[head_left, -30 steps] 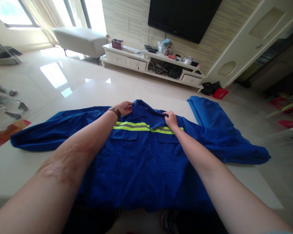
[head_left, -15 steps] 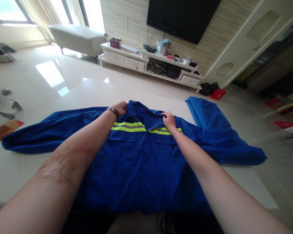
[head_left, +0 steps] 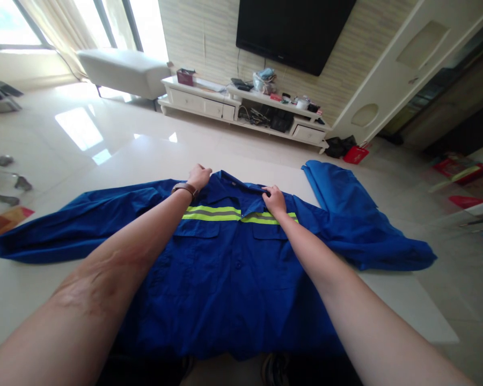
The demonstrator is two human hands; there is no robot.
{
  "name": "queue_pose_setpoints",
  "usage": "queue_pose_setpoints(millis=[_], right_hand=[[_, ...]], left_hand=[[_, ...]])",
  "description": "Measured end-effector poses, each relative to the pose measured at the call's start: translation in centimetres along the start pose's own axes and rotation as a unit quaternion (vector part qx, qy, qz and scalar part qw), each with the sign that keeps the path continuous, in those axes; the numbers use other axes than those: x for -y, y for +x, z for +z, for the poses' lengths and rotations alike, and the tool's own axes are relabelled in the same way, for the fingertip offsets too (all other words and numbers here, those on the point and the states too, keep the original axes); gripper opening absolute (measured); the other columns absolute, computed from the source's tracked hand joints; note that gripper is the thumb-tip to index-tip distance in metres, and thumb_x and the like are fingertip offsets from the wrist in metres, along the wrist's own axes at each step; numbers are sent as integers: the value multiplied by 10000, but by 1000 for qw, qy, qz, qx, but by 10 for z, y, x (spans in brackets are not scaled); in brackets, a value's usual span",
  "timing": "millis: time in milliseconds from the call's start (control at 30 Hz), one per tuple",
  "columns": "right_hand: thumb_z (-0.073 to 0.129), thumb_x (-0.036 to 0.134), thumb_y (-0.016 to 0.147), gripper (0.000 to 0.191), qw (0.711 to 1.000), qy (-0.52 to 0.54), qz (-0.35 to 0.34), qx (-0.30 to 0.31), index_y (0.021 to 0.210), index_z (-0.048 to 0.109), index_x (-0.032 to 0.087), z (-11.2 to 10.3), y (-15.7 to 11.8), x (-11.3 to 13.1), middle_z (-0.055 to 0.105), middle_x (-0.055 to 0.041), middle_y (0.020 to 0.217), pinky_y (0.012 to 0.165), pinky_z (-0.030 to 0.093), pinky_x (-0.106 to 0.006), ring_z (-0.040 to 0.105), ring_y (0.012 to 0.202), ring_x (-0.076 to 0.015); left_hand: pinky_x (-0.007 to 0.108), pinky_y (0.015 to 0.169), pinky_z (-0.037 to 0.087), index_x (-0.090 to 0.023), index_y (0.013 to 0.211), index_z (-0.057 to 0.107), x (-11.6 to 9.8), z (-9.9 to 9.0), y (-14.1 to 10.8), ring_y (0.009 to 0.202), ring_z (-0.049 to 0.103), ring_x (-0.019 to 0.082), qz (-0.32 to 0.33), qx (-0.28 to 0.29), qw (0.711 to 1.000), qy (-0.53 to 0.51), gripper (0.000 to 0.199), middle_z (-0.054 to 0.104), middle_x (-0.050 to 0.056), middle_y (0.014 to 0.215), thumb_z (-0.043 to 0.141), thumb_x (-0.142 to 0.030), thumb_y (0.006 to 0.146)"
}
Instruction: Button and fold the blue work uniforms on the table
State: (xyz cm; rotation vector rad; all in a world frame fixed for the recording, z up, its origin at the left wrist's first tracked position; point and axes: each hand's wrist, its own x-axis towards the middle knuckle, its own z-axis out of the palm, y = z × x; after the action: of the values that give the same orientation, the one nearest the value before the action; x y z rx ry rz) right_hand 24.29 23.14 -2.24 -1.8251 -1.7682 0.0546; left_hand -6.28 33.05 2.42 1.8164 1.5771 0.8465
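Note:
A blue work jacket (head_left: 233, 279) with yellow-green and grey reflective bands lies front side up, its sleeves spread to both sides. My left hand (head_left: 199, 177), with a brown-strapped watch at the wrist, is closed at the left end of the collar, fingertips partly hidden. My right hand (head_left: 275, 201) pinches the collar's right edge, thumb and fingers bent over the cloth. Between my hands the neck opening shows a small label. The buttoned front and two chest pocket flaps lie below the band. My forearms cover parts of the jacket's sides.
The jacket lies on a white table (head_left: 410, 305). Folded blue cloth (head_left: 338, 187) rests at its far right. Beyond stand a white TV cabinet (head_left: 193, 102) with clutter, a grey bench (head_left: 121, 67) and a red bag (head_left: 356, 154). Chair legs (head_left: 8, 179) show at left.
The camera view has shifted slightly. My left hand has turned a little at the collar, its fingers showing differently. My right hand keeps its hold, and the jacket lies nearly the same.

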Motion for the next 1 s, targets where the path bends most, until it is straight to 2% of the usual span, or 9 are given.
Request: queue_pose_setpoints(millis=[100, 233, 333, 467, 567, 700, 767, 900, 1000], right_hand=[[522, 231, 910, 388, 1000, 7, -8, -5, 1222, 753, 222, 0, 0, 0, 610, -73, 1022, 922, 500, -314, 603, 914, -218], [488, 182, 902, 411, 1000, 11, -8, -4, 1202, 767, 222, -1, -1, 0, 596, -65, 967, 895, 504, -307, 595, 877, -212], [461, 146, 904, 432, 1000, 15, -8, -8, 1193, 773, 218, -3, 0, 0, 596, -67, 939, 883, 503, -300, 592, 868, -212], [439, 116, 912, 450, 999, 30, -13, -14, 1191, 779, 209, -4, 0, 0, 585, -70, 906, 853, 498, -297, 584, 836, -207], [439, 91, 893, 454, 999, 37, -10, -7, 1143, 799, 211, -4, 0, 1, 583, -66, 898, 837, 498, -294, 582, 824, -198], [490, 119, 872, 386, 1000, 25, 4, 10, 1033, 828, 216, -4, -2, 4, 606, -64, 933, 834, 498, -289, 595, 858, -195], [516, 168, 886, 338, 1000, 7, 15, 15, 992, 833, 221, -5, -5, 6, 618, -62, 952, 820, 492, -289, 599, 862, -197], [477, 234, 949, 349, 998, -51, 24, 30, 943, 826, 223, -8, -8, 14, 633, -73, 983, 798, 484, -292, 607, 880, -204], [460, 241, 968, 348, 992, -98, 8, 78, 996, 806, 224, -16, -8, 27, 635, -92, 1095, 844, 495, -319, 612, 979, -234]], left_hand=[[503, 1046, 450, -183, 1207, 631, -10, 5, -7, 1221, 547, 347, 24, -48, 996, 76, 476, 619, 178, 1253, 691, -437, 810], [434, 1024, 465, -173, 1295, 628, -24, 13, -12, 1191, 565, 329, 53, -7, 986, 159, 558, 669, 153, 1174, 697, -229, 745], [418, 1011, 468, -183, 1152, 730, -22, 11, -15, 1118, 606, 302, 96, -5, 981, 166, 420, 705, 142, 1106, 584, -121, 763], [380, 1006, 487, -182, 984, 790, -2, 1, -27, 1034, 643, 259, 183, -6, 971, 153, 374, 717, 120, 1038, 486, -89, 787], [353, 1008, 508, -197, 1025, 798, 17, -6, -38, 1018, 658, 236, 215, 34, 965, 145, 430, 720, 99, 1037, 463, -83, 781], [375, 1160, 419, -264, 1233, 749, 31, -7, -46, 1290, 574, 239, 299, 94, 939, 143, 565, 691, 58, 1294, 479, -87, 769], [352, 1216, 353, -268, 1274, 728, 33, -6, -47, 1387, 513, 214, 314, 134, 929, 144, 599, 664, 25, 1381, 478, -85, 761], [352, 1252, 277, -270, 1391, 635, 22, -10, -48, 1464, 431, 176, 277, 183, 914, 233, 638, 548, -11, 1520, 422, -83, 819], [375, 1233, 305, -221, 1404, 610, -6, -18, -55, 1475, 416, 214, 279, 225, 864, 353, 607, 506, 53, 1554, 479, -76, 829]])
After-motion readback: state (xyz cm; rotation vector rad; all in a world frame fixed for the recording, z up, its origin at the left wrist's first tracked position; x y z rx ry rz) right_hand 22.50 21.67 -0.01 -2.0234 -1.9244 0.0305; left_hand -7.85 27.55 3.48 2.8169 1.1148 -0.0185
